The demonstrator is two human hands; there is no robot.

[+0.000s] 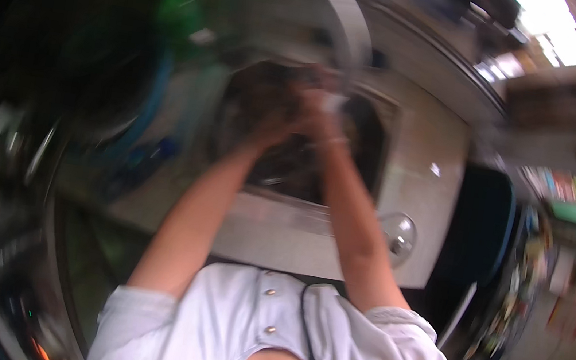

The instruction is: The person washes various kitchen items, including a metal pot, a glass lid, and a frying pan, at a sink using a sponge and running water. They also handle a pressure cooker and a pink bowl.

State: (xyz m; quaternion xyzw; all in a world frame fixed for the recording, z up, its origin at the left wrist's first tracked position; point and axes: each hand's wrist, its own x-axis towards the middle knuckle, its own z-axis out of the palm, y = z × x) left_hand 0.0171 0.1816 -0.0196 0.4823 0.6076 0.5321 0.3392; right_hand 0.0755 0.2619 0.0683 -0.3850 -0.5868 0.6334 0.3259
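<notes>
Both of my arms reach forward over a dark sink basin [272, 175] set in a pale countertop [421, 176]. My left hand [280, 126] and my right hand [322, 104] are close together above the basin, beneath the end of a curved, pale faucet spout [352, 18]. Motion blur hides the fingers, and I cannot tell whether the hands hold anything. A small white patch shows beside my right hand, too smeared to name. The inside of the basin is dark and blurred.
A clear round lid or dish [398, 240] lies on the counter near my right forearm. Left of the sink are a blurred green bottle [177, 4] and a large dark round vessel with a blue rim [160, 85]. A dark bin-like container [480, 223] stands beyond the counter's right edge.
</notes>
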